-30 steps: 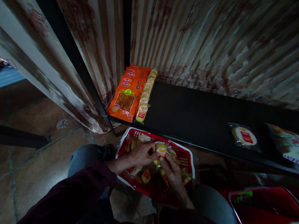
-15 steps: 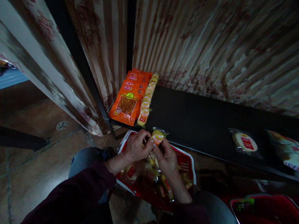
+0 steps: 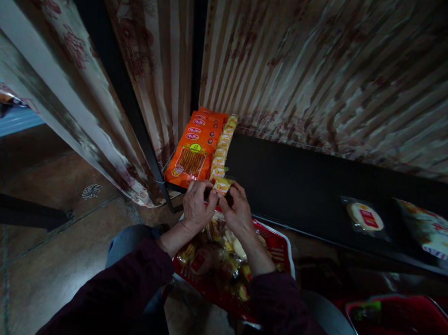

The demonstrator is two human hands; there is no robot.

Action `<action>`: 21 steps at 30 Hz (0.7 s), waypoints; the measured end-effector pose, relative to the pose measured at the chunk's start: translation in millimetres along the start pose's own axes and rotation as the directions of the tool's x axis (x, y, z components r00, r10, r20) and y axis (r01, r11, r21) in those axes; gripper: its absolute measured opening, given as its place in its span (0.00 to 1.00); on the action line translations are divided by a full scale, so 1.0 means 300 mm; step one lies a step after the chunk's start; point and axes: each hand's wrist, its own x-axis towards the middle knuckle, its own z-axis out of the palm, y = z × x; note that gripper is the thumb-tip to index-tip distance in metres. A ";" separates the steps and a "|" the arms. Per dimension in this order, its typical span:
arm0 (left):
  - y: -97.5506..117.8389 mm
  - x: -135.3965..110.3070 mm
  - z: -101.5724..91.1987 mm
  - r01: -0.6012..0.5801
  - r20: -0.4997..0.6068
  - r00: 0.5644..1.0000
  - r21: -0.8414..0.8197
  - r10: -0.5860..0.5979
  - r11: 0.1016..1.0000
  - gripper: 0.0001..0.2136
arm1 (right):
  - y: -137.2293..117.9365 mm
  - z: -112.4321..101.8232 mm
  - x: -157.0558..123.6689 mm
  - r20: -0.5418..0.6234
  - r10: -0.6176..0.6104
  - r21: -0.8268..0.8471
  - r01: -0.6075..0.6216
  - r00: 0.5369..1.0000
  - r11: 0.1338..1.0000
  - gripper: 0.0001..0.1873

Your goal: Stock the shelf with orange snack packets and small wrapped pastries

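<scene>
Between my fingertips is a small yellow wrapped snack cake (image 3: 221, 186), at the near end of a row of like yellow packets (image 3: 222, 146) on the black shelf. My left hand (image 3: 198, 205) pinches it from the left, and my right hand (image 3: 237, 210) grips its right side. Left of the row lie overlapping orange snack bags (image 3: 192, 151) with a picture of brown sticks. Below my hands stands a red basket (image 3: 280, 245) with a white rim, holding several wrapped snacks (image 3: 229, 260), partly hidden by my forearms.
Farther right on the black shelf (image 3: 293, 178) lie a round wrapped cake (image 3: 365, 216) and a white printed bag (image 3: 436, 230). A dark shelf post (image 3: 128, 92) and pleated curtains (image 3: 316, 55) border the shelf. Another red basket (image 3: 403, 313) is at lower right.
Both hands have moved forward from above the basket to the shelf's front edge, bringing the yellow snack cake to the near end of the row. More of the basket's contents show.
</scene>
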 end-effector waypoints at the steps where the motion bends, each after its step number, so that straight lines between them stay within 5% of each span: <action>1: -0.001 -0.002 0.004 0.006 -0.006 1.000 0.001 -0.006 1.000 0.04 | 0.003 0.001 0.004 0.015 0.002 -0.010 -0.002 1.000 1.000 0.19; 10: -0.020 0.010 0.028 0.118 0.059 0.991 0.070 -0.123 0.991 0.10 | 0.042 0.021 0.034 0.046 0.002 -0.015 -0.001 0.999 1.000 0.21; 21: -0.026 0.008 0.047 0.101 0.049 0.994 -0.013 -0.100 0.995 0.09 | 0.057 0.043 0.041 -0.003 0.014 0.072 -0.013 1.000 0.997 0.24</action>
